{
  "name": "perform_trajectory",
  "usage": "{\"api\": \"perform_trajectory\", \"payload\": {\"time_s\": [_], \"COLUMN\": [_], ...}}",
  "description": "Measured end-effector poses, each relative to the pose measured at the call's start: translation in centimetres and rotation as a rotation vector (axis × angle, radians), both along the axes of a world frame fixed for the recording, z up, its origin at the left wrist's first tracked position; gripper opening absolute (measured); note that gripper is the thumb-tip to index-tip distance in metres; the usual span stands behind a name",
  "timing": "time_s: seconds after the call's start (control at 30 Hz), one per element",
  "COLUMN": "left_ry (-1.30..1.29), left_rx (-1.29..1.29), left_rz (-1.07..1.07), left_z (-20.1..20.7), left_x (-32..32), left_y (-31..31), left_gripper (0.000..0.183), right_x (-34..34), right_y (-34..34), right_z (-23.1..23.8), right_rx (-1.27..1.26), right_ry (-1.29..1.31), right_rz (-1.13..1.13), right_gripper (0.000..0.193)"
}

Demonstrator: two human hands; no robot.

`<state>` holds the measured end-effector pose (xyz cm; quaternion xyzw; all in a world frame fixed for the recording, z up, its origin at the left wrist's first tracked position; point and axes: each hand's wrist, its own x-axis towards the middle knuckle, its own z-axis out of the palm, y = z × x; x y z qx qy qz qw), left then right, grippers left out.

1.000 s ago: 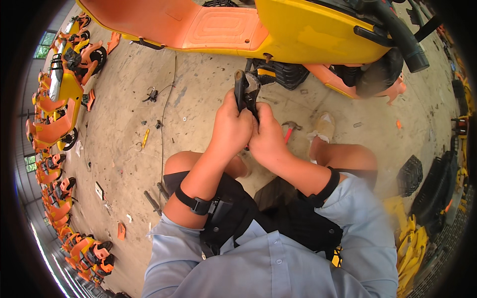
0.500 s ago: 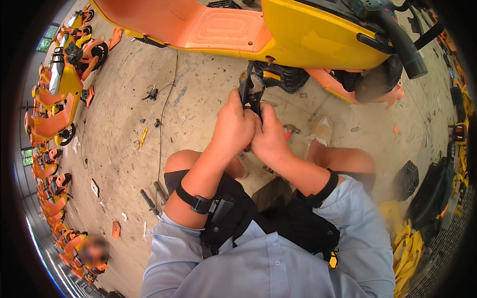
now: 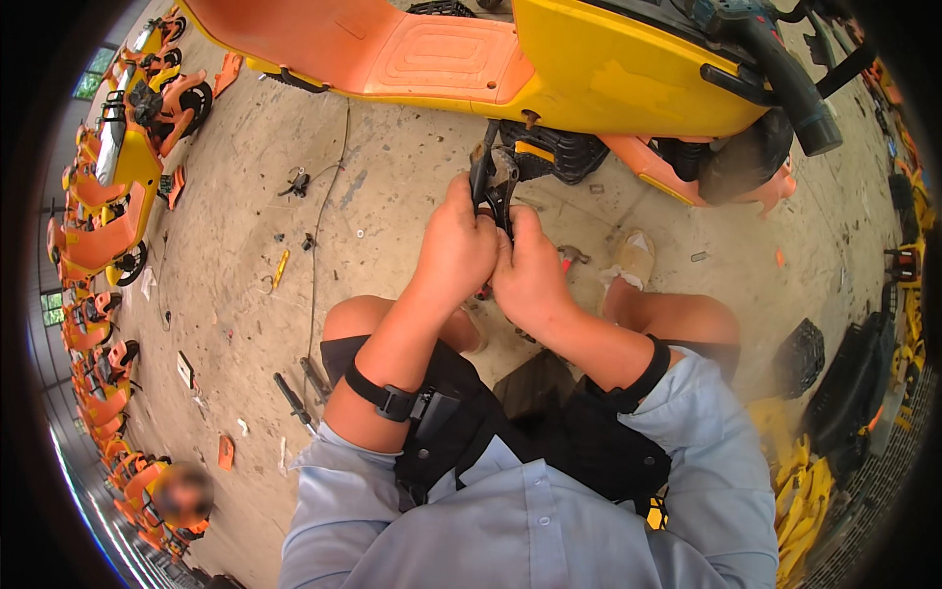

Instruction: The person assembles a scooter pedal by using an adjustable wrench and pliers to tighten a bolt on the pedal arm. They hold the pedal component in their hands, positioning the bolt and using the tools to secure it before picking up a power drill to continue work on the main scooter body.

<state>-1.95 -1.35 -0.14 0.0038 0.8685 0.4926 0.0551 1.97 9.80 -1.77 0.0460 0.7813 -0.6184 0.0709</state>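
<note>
Littered floor (image 3: 255, 196); beside the scooter (image 3: 628, 79), I see left hand (image 3: 457, 240) and right hand (image 3: 530, 267) clamped round a black tool (image 3: 501, 201); this two-handed hold seems the step, wanting steadiness.

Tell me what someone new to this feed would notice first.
Probably the big yellow-and-orange scooter spanning the top of the view, its bright panels standing out against the grey floor. Just below it, near the centre, the left hand and right hand close together around a dark tool. Down the left edge runs a curved row of similarly coloured scooters.
</note>
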Motion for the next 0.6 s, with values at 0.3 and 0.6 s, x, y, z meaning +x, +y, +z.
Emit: {"api": "perform_trajectory", "payload": {"time_s": [0.3, 0.6], "left_ry": [0.014, 0.043], "left_rx": [-0.004, -0.176], "left_rz": [0.022, -0.010], "left_z": [-0.3, 0.3], "left_x": [0.0, -0.5], "left_y": [0.4, -0.1], "left_gripper": [0.040, 0.035], "right_x": [-0.2, -0.5], "right_y": [0.1, 0.8], "right_z": [-0.7, 0.6], "right_rx": [-0.001, 0.046], "right_ry": [0.011, 0.195], "right_rz": [-0.001, -0.026], "right_gripper": [0.022, 0.014]}}
